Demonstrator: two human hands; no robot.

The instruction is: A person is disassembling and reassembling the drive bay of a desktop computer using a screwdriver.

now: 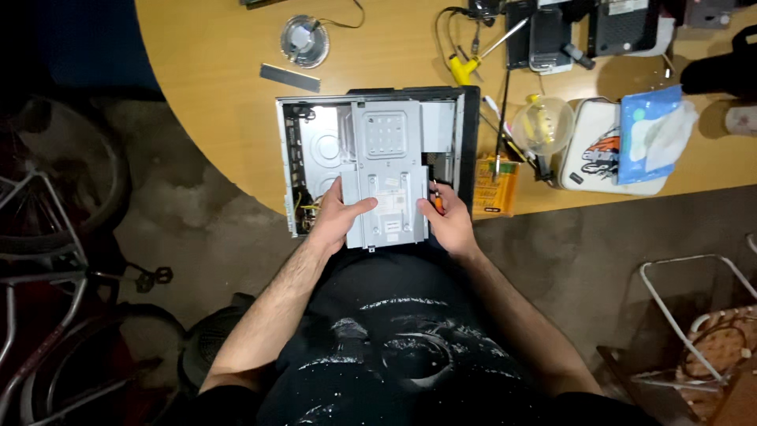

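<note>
Matt grey metal drive cage [386, 173] (lightly scuffed) on smooth wood-look table [221, 71].

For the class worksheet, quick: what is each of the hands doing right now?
Left hand: gripping the left edge of the grey metal drive cage.
Right hand: on the cage's right edge, holding an orange-handled tool.

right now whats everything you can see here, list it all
computer case: 1, grey metal, open, at table edge
drive cage: 1, grey, on the case, held at both sides
table: 1, light wood, rounded edge
round fan part: 1, silver, table top left
metal strip: 1, grey, below the fan part
clear bowl: 1, right of case
white pouch: 1, orange print, right of bowl
blue packet: 1, on pouch
bicycle: 1, dark, floor left
wire rack: 1, white, floor right
left hand: on cage's left side
right hand: on cage's right side, with an orange-handled tool
</note>
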